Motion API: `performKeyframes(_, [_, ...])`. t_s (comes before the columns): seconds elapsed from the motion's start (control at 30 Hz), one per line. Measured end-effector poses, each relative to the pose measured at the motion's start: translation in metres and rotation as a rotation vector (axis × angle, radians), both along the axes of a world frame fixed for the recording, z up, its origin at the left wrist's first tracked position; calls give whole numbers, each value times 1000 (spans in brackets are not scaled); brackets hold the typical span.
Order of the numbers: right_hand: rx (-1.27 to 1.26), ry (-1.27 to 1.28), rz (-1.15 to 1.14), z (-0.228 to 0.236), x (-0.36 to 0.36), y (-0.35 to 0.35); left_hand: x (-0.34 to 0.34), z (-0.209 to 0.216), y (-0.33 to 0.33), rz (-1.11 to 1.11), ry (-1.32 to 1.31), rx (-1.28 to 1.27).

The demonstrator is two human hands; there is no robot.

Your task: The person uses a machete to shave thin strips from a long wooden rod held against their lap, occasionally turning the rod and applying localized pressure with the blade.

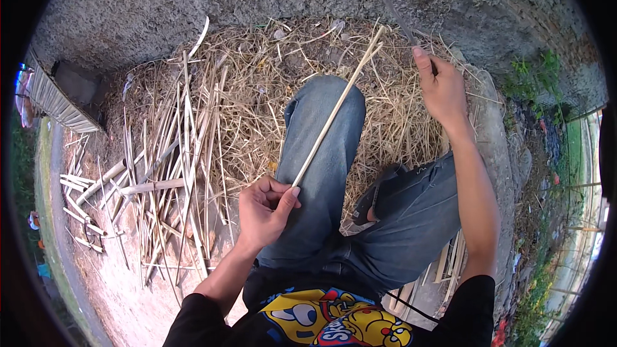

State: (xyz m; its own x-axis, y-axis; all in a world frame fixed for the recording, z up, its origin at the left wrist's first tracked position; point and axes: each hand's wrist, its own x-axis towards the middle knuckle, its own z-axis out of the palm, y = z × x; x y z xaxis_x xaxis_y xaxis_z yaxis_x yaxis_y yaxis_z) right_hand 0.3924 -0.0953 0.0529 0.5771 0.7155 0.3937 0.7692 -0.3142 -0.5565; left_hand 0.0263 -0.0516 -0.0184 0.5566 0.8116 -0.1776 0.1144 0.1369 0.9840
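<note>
"Bamboo strip (328, 126), pale and thin: where is it, exactly?"

"It slants over the left knee (326, 104), its near end in the left hand (268, 209) and its forked far end out past the knee, above the dry shavings (398, 115). I can't tell whether it is one split piece or two laid together."

"And the hands?"

"The left pinches the strip between thumb and forefinger, the other fingers curled in. The right hand (445, 93) is closed round the handle of a long knife (385, 1), its thumb up near the blade. That blade points away toward the far wall (225, 0), well apart from the strip."

"How would you work the strip well from there?"

"I'd brace it firmly on the jeans, so it can't roll or whip. Any stroke should be light and run away from the pinching fingers, with the edge kept clear of the knee. A forked end could catch and split further, so I'd go shallow there."

"And that pile of strips (187, 128) on the left?"

"Out of the knife's way, I'd judge."
</note>
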Motion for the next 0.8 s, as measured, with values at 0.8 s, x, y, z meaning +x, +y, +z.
performKeyframes(0.8, [-236, -297, 187, -15, -42, -2, -13, 4, -2, -29, 4, -5])
